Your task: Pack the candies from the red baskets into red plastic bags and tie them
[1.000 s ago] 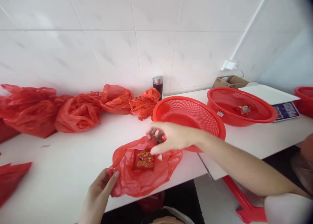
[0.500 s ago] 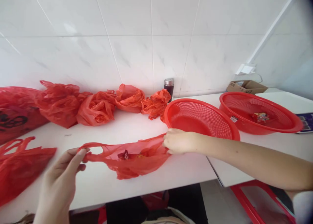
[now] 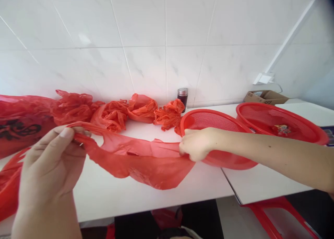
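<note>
A thin red plastic bag (image 3: 153, 169) hangs stretched sideways above the white table, sagging in the middle. My left hand (image 3: 56, 152) is closed on its handle loops, thumb on top. At the bag's other end my right hand (image 3: 195, 144) grips the plastic with curled fingers, in front of the nearer red mesh basket (image 3: 208, 116). The bag's front wall hides most of what is inside; only a darker patch shows near its opening.
Behind stand several full red bags (image 3: 142, 108) and a dark flask (image 3: 182, 98) along the tiled wall. A second red basket (image 3: 276, 110) on the right holds small wrapped items (image 3: 282, 129). A cardboard box (image 3: 267, 97) sits behind it; a red stool (image 3: 271, 211) is below.
Both hands have raised the bag off the table, the left hand higher and nearer to me. The wrapped pieces seen inside earlier are now mostly hidden.
</note>
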`<state>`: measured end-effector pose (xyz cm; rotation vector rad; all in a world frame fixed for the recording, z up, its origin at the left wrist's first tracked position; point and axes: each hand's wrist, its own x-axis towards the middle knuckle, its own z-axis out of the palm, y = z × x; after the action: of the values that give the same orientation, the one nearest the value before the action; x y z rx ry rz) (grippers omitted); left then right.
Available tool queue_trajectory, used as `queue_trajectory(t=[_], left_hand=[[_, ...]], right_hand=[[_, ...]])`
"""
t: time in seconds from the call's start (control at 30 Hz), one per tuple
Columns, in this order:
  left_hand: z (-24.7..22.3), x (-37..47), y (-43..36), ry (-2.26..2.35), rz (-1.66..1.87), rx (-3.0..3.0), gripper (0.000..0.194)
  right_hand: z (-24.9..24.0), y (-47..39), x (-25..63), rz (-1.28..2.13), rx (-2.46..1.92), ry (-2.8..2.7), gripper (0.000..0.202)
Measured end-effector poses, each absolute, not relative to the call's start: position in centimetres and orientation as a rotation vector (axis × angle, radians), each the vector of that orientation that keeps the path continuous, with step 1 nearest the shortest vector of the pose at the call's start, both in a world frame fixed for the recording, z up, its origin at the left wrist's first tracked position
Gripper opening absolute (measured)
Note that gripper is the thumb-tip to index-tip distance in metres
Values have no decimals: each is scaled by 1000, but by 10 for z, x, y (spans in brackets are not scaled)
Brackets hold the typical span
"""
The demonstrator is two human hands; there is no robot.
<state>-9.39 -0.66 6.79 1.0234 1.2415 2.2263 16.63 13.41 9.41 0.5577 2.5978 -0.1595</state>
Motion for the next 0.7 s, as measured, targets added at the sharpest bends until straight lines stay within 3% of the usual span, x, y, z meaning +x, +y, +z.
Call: queue_trajectory(t=[0.2, 0.33, 0.43, 0.57, 0.7], left_hand=[[67, -88, 7, 1166, 2369, 1006, 8], [67, -75, 17, 1144, 2379, 1016, 10], [68, -69, 21, 1207, 2446, 1027, 11], [78, -68, 22, 1202, 2331, 1066, 11], [98, -72, 24, 1240, 2330, 1127, 11]], right_hand=[[107, 158, 176, -589, 635, 3358, 23], [116, 159, 176, -389, 391, 3483, 18], [125, 155, 175, -331, 495, 3620, 20], [138, 154, 173, -169, 481, 3396, 16], [152, 157, 178, -270, 683, 3406, 19]])
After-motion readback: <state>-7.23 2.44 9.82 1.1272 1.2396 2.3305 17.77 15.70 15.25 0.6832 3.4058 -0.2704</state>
